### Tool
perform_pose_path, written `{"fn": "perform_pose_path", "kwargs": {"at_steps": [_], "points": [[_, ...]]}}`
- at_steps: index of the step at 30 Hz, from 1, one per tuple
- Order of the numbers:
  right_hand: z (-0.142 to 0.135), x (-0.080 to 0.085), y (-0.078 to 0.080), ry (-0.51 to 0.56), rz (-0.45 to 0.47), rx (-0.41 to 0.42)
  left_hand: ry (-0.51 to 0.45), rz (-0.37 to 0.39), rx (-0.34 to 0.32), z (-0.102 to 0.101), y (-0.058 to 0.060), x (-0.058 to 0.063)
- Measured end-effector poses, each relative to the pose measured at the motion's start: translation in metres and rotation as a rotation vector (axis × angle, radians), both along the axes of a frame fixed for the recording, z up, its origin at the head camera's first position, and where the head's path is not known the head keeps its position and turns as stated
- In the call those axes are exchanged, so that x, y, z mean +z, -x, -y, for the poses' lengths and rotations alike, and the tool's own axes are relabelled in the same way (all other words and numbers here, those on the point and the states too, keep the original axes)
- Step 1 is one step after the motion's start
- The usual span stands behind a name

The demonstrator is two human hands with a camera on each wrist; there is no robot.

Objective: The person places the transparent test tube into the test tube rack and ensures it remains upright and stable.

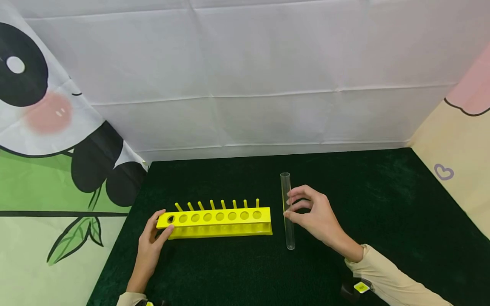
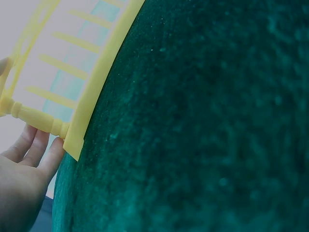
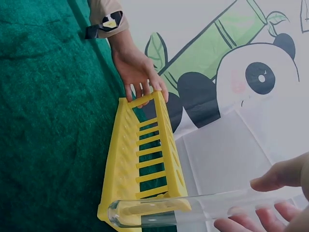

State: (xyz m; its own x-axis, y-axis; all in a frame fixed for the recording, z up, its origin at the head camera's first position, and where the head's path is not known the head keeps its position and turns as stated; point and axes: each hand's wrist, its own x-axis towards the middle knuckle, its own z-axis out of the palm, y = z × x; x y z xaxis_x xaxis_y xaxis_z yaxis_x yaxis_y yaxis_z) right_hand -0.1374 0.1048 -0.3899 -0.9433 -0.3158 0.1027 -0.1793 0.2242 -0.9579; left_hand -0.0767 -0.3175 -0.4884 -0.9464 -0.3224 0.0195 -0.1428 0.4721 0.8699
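A yellow plastic test tube rack (image 1: 214, 224) lies lengthwise on the dark green cloth, with a row of round holes on top and slim pegs along its back. My left hand (image 1: 149, 244) grips its left end, thumb at the front and fingers behind. In the left wrist view, fingertips of that hand (image 2: 24, 179) are at the rack's turned end post (image 2: 38, 118). Just right of the rack, my right hand (image 1: 317, 212) pinches a clear glass test tube (image 1: 289, 233) near its middle. The tube stands roughly upright, rounded end down, and looks clear inside.
The green cloth (image 1: 344, 182) covers the table. A white fabric backdrop (image 1: 268, 119) rises behind its far edge. Printed panels flank it, a panda (image 1: 49, 119) on the left and a cream panel with a heart (image 1: 444, 171) on the right.
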Motion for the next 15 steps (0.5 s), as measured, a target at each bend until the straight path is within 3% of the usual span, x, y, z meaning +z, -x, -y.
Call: {"fn": "perform_pose_path", "kwargs": {"at_steps": [15], "points": [[0.0017,0.0015,0.0003,0.005,-0.069,0.003,-0.010,-0.001,0.001,-0.0015,-0.0011,0.0026]]}}
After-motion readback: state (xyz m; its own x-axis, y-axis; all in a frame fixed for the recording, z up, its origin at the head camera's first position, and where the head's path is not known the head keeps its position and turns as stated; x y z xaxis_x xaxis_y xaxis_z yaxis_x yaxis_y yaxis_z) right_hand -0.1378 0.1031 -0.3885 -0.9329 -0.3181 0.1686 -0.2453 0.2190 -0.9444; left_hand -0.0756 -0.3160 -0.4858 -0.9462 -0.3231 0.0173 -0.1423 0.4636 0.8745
